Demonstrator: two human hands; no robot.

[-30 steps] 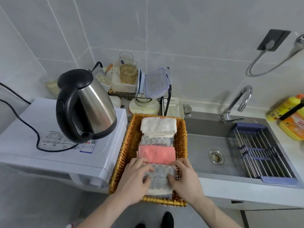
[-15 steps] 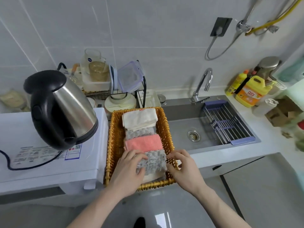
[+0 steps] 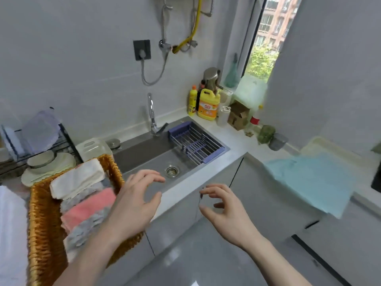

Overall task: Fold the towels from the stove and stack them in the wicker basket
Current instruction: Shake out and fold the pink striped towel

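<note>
A: Where do we see the towels?
B: 4 folded towels [image 3: 82, 195] lie in the woven wicker basket [image 3: 43, 213]; a light blue towel [image 3: 309, 182] drapes the right worktop [image 3: 233, 141].
A: And the hands?
B: Our left hand [image 3: 134, 205] and right hand [image 3: 224, 211] hover with fingers loosely spread, holding nothing.

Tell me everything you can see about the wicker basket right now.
The wicker basket is a rectangular tray of golden-brown woven strands, sitting at the lower left beside the sink. It holds a row of folded towels: a cream towel at the far end, then a grey towel, a pink towel, and a grey lacy towel nearest. The left hand hangs above its right rim, empty.
</note>
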